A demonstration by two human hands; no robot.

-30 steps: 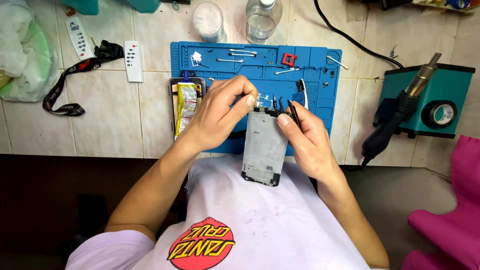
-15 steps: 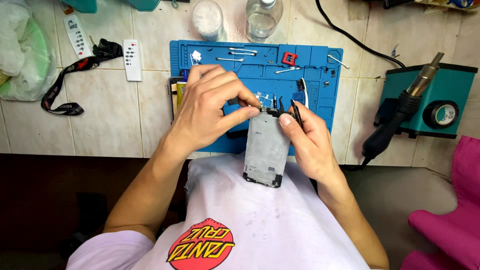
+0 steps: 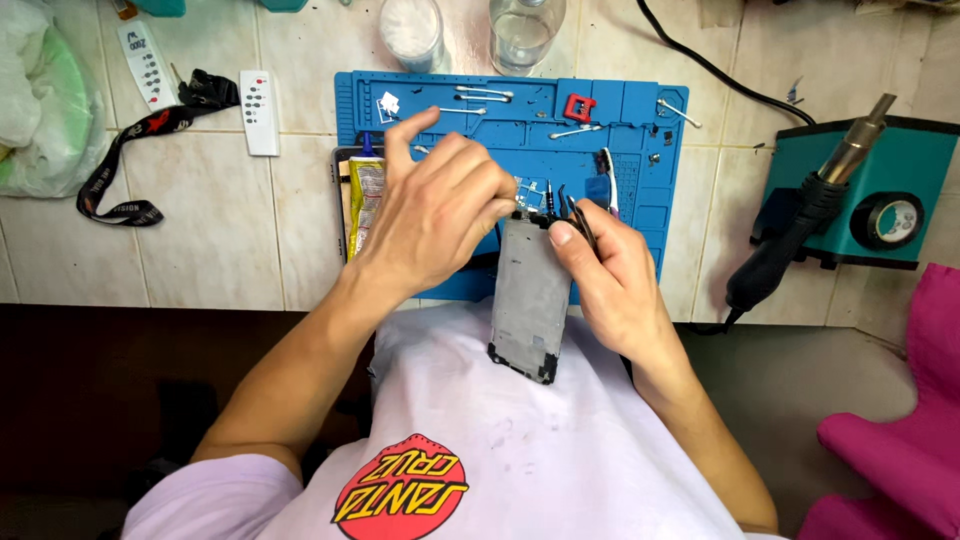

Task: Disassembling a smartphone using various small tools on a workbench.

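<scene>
A grey phone frame [image 3: 528,300] stands tilted over my lap, its top end at the edge of the blue work mat [image 3: 640,170]. My left hand [image 3: 435,205] pinches the frame's top left corner, index finger stretched out. My right hand [image 3: 605,270] grips the frame's right side and holds black tweezers [image 3: 578,215], their tips at the frame's top edge. Small parts at the top of the frame are partly hidden by my fingers.
On the mat lie cotton swabs [image 3: 480,93], a red clip [image 3: 579,106] and a glue tube [image 3: 366,190]. A teal hot-air station [image 3: 870,195] with its black handle stands right. A white remote [image 3: 260,111], black lanyard [image 3: 140,140], two jars and a plastic bag sit at the back left.
My left hand has lifted and its fingers have spread, with the index finger now extended. The phone frame and my right hand have hardly moved.
</scene>
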